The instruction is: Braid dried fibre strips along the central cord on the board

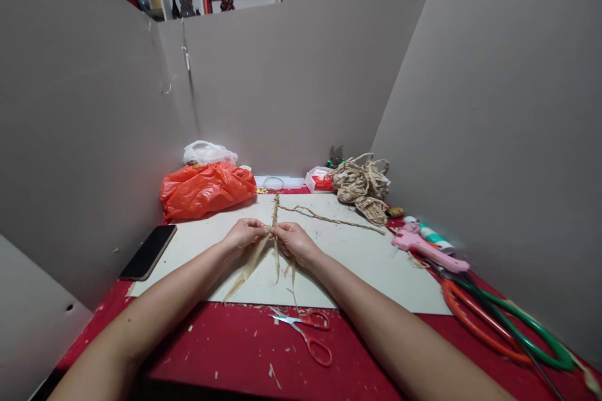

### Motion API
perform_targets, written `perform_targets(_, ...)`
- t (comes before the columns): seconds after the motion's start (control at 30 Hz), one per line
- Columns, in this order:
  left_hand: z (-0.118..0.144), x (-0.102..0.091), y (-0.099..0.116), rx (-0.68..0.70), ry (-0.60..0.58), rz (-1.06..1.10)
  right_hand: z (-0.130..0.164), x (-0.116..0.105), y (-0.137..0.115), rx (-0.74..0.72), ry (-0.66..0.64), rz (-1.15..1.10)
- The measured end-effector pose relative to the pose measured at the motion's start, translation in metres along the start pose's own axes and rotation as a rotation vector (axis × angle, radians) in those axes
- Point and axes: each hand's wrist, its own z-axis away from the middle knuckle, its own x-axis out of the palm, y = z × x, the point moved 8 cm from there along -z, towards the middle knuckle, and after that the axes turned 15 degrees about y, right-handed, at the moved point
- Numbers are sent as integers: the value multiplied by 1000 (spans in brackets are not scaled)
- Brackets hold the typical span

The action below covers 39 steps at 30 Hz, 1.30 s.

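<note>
Nearest the camera, a pair of red-handled scissors [305, 328] is seen lying on the red table [226, 351], its blades shut, among scattered pale scraps. Just beyond, a cream board [376, 263] is laid across the table.

Over the board's middle, both hands are brought together. The left hand [243, 235] is closed, its fingertips pinched on the pale straw strips [256, 257]; the right hand [294, 241] is likewise closed in a pinch on the same strips, just beside the left. Loose strip ends are spread toward the camera from under the hands, while a plaited length [275, 207] is stretched away from the fingers across the board. A thinner twisted cord [329, 219] is seen running off to the right from it.

At the left of the board a dark phone [148, 251] is laid face up. To the right, a pink glue gun [426, 247] is rested at the board's edge, with orange and green hoops [498, 326] lying near it.

Farther back, an orange plastic bag [207, 188] is seen bulging, its contents hidden; a white plastic bag [209, 152] is set behind it, touching it, with contents that cannot be told either. A small red and white box [318, 179] is placed near the back wall, what it holds not being visible. Beside it, a heap of braided straw cord [362, 188] is piled. A thin wire ring [273, 183] is laid flat between bag and box.
</note>
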Motion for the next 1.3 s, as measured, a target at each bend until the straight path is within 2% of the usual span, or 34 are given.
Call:
perform_targets(0.17,11,0,10,39,31,154,-3,-1,3,-1,25,33)
perform_targets(0.3,16,-9,44,118,12,225,-6,-2,7,7,33,71)
perform_targets(0.4,23,-28,83,179,24,228,-7,-2,8,4,36,106)
perform_targets(0.5,44,-62,143,401,115,175,-7,-3,9,-15,44,143)
perform_targets(0.63,93,-118,224,809,405,-58,-8,-4,11,-39,61,172)
perform_targets(0.7,112,-134,247,947,521,-253,-8,-4,12,-44,66,173)
perform_targets(0.73,114,-136,250,964,529,-379,-8,-4,12,-43,65,170)
perform_targets(0.8,103,-131,237,890,449,-667,-8,-4,11,-36,51,158)
perform_targets(0.87,81,-119,200,735,318,-941,-6,-3,10,-19,17,136)
perform_targets(0.97,60,-94,148,702,358,-1094,-5,-2,6,14,-52,92)
perform_targets(1.03,47,-62,107,643,238,-982,-4,-1,4,29,-93,60)
perform_targets(1.13,30,-11,48,340,-58,-633,-3,-2,1,45,-140,22)
perform_targets(1.2,23,9,29,200,-120,-381,-4,-2,0,55,-157,7)
perform_targets(1.3,12,16,19,66,-136,-165,-5,-3,1,81,-191,-25)
